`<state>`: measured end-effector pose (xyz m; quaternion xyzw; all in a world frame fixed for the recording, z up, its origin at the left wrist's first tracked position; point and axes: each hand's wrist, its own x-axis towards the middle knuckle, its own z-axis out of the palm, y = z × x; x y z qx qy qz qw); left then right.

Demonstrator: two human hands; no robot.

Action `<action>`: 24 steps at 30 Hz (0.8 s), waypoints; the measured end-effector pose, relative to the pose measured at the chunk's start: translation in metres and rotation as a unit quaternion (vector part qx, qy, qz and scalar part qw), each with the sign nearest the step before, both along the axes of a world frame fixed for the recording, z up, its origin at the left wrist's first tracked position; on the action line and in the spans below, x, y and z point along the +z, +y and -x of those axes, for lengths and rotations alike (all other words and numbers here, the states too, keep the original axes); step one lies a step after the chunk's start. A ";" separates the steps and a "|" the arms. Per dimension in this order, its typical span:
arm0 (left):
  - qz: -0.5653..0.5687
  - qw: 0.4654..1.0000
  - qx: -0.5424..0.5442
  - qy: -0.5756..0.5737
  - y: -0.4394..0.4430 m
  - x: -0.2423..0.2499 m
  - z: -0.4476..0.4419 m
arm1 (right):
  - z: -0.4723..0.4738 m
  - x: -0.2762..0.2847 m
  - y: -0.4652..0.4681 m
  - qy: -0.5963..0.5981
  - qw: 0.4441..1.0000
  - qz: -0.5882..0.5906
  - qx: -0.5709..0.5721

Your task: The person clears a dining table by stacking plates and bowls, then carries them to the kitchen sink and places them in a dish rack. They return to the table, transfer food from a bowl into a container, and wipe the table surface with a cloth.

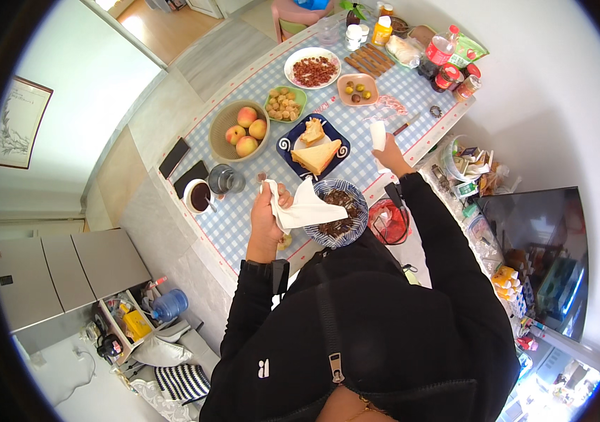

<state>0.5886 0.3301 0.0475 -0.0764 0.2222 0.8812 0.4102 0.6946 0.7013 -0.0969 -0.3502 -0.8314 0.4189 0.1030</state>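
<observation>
My left hand (269,211) grips a crumpled white tissue (307,207), one end of which hangs over a blue-and-white patterned bowl (361,224). Dark brown scraps, perhaps shells, lie in that bowl at the table's near edge. Around a white paper roll (378,135) my right hand (392,157) is closed, at the table's right side. Between and beyond both hands sits a dark blue square plate (285,145) with a bread sandwich wedge (316,156) and a bitten piece (312,132). A knife (406,124) lies just past the roll.
Left of the plate stand a basket of peaches (247,132), a glass of water (226,179) and a cup of dark drink (199,196). Farther back are a plate of red dates or nuts (314,71), a cola bottle (438,53) and several jars (446,77).
</observation>
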 end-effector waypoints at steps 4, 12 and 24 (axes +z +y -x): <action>0.063 0.998 -0.004 0.020 0.000 0.007 -0.009 | 0.009 -0.011 -0.005 -0.074 0.978 -0.191 -0.039; 0.092 0.988 -0.072 0.097 0.018 0.009 -0.038 | -0.049 0.153 -0.158 0.021 0.833 0.470 0.291; 0.401 0.772 -0.235 0.434 0.015 -0.061 -0.101 | -0.158 0.085 -0.162 0.061 0.976 0.190 -0.088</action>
